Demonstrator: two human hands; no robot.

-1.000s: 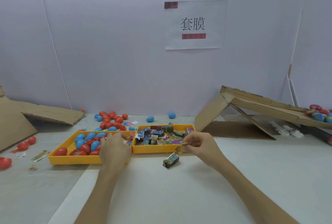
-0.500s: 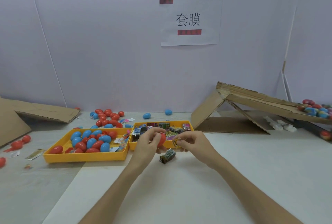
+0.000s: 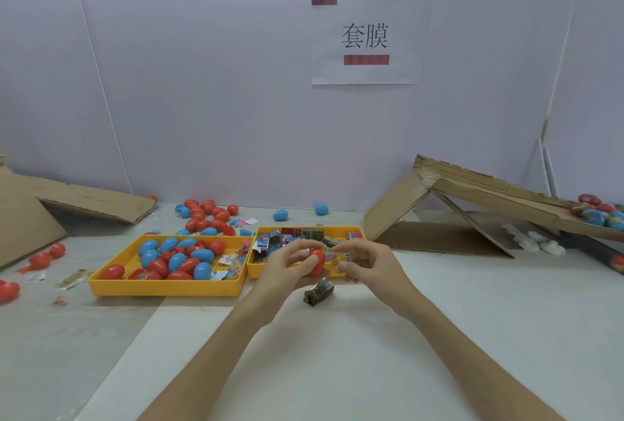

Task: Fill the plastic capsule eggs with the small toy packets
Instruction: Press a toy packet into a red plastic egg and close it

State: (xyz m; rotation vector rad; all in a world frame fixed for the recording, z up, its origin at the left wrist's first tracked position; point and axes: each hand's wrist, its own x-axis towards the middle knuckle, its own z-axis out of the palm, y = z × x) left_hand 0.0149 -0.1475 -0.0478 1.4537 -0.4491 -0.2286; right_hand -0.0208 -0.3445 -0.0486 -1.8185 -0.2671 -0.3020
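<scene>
Left hand: the left hand point(image 3: 287, 267) is just in front of the right yellow tray, its fingers and thumb curled round a red capsule egg point(image 3: 316, 262), which it holds above the table point(image 3: 337, 360).
Right hand: the right hand point(image 3: 369, 267) is right of the egg with its fingers curled; thumb and forefinger pinch a small packet point(image 3: 338, 256) close against the egg's right side.
Loose packet: a dark green packet point(image 3: 319, 291) lies on the table below and between the two hands, touching neither.
Left tray point(image 3: 165, 288): yellow, holding blue and red eggs point(image 3: 177, 260) and a few scraps of wrapper at its right end.
Right tray point(image 3: 358, 230): yellow, butted against the left tray and filled with toy packets point(image 3: 293, 238); the hands cover its near edge.
Far table: a cluster of red eggs point(image 3: 206, 214) behind the left tray, and two blue eggs point(image 3: 280, 215) near the wall.
Right side: a cardboard ramp point(image 3: 489, 189) slopes down to the right, with wrapped eggs point(image 3: 601, 216) at its low end.
Left side: a flattened cardboard sheet point(image 3: 84, 201) and a few red egg pieces.
Wall: a paper sign point(image 3: 368, 37).
</scene>
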